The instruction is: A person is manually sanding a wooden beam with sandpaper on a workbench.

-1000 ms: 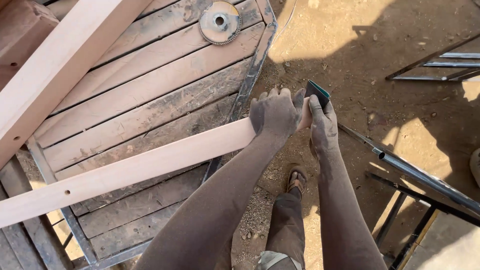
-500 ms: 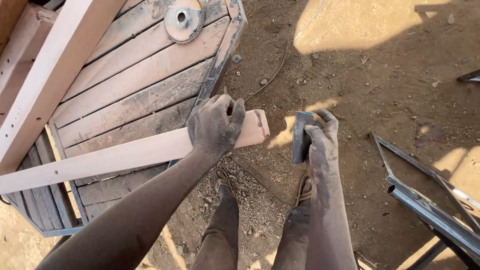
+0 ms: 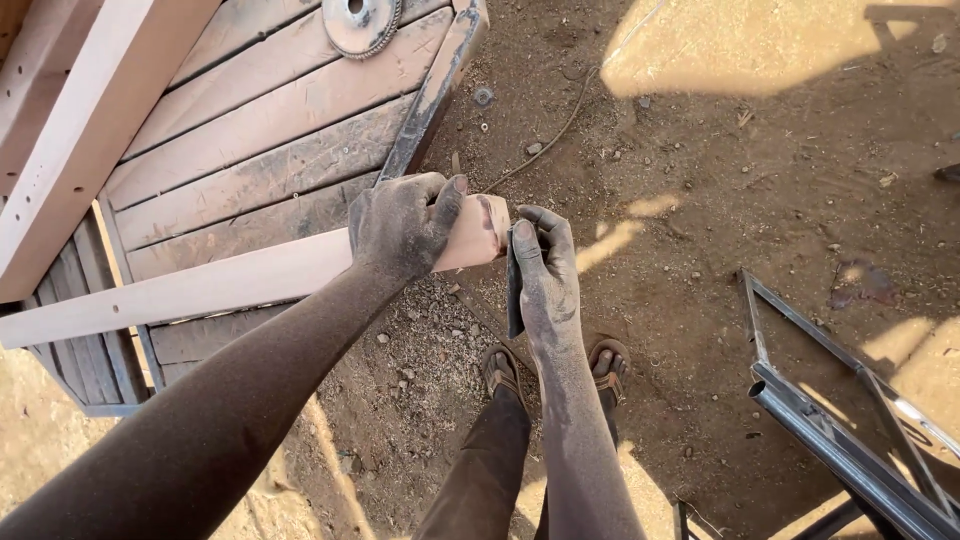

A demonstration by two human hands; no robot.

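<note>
arms: bare, dust-coated | hands (image 3: 400, 228): dusty, gloveless | legs: dark trousers | feet: brown sandals (image 3: 500, 368)

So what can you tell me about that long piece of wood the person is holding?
The long piece of wood is a pale, smooth, narrow plank. It lies across the slatted wooden table, with one end sticking out past the table's edge over the dirt. The left hand grips it near that rounded end, and the right hand presses a dark flat piece against the tip.

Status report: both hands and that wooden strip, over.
Left hand gripping wooden strip near its end. Right hand pressing dark flat pad against strip's end face. Nothing between hands and strip.
</note>
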